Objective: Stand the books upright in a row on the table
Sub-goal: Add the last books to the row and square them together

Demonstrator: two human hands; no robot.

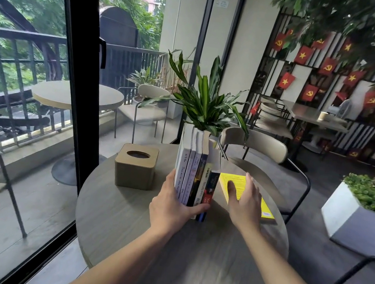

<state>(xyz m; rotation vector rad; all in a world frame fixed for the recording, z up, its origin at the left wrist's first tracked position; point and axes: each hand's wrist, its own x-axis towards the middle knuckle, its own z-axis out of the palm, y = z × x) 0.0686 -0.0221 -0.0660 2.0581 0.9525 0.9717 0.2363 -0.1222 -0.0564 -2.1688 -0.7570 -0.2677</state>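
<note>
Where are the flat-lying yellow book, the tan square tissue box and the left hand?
yellow book (266, 207): head view, bare cover near its front corner.
tan tissue box (133, 175): head view, front wall.
left hand (170, 208): head view, back of hand.

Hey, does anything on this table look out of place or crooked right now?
Yes. One yellow book lies flat on the round table, right of the upright row of books, under the right hand. The left hand braces the row.
</note>
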